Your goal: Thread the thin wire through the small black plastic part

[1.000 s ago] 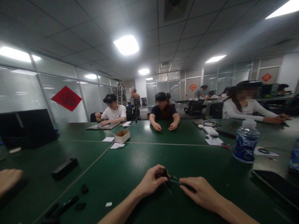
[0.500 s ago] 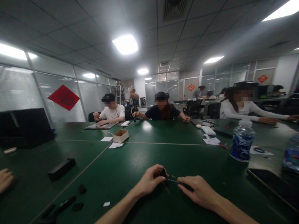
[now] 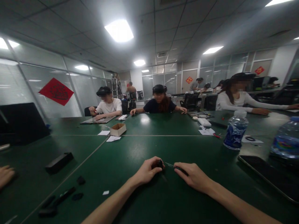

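Observation:
My left hand (image 3: 146, 171) is closed around a small black part (image 3: 160, 164), gripping it between thumb and fingers just above the green table (image 3: 137, 199). In my right hand (image 3: 195, 176) lies a thin screwdriver (image 3: 169, 165). Its dark handle is mostly covered by my fingers, and the narrow metal shaft points left at the black part. Whether the tip touches the part is too small to tell. To the left on the table lie several loose black pieces (image 3: 78, 196) and a small white scrap (image 3: 106, 193).
A phone (image 3: 268, 175) and two water bottles (image 3: 235, 130) stand or lie at the right. On the left are a long black box (image 3: 59, 162) and another person's hand (image 3: 6, 175). An open cardboard box (image 3: 118, 129) sits farther back. Several people work across the table.
The view has tilted and shifted slightly, so the table things appear higher and farther left. Both hands keep their holds, with the screwdriver still directed at the black part.

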`<state>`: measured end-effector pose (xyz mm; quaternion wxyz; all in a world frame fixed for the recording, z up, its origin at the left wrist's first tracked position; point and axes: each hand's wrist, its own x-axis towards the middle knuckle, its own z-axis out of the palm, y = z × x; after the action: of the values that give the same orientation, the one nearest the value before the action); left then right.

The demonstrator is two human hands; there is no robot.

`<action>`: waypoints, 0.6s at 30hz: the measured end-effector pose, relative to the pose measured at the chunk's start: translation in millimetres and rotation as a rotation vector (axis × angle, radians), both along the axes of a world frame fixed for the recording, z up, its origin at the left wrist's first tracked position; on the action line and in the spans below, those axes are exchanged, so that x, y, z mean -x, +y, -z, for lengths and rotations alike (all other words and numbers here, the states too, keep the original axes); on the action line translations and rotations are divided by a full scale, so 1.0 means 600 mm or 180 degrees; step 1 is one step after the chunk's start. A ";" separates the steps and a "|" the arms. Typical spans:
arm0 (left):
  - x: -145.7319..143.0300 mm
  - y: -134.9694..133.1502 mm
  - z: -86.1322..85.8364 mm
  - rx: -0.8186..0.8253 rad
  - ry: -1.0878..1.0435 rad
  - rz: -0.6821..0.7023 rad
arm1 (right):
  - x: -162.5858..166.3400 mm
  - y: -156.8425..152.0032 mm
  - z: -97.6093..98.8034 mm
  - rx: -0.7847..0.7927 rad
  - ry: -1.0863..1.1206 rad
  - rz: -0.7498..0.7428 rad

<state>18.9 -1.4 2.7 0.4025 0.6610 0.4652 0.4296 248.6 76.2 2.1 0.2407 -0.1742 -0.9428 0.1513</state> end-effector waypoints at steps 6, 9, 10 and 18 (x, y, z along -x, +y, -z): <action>-0.003 0.004 0.002 -0.0032 0.0019 -0.0007 | 0.001 0.001 0.000 -0.0036 0.0018 -0.0027; -0.003 0.005 0.002 -0.0039 -0.0051 -0.0060 | 0.000 -0.001 -0.003 -0.0043 -0.0143 -0.0015; -0.002 0.005 0.002 -0.0035 -0.0076 -0.0080 | 0.000 -0.001 -0.004 -0.0046 -0.0187 -0.0006; 0.004 0.010 0.009 -0.0024 -0.0330 -0.0105 | 0.001 -0.002 -0.005 -0.0026 -0.0258 0.0051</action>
<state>16.5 4.7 -3.0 0.4165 0.6317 0.4529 0.4716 247.8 75.2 4.9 0.2043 -0.1868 -0.9509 0.1384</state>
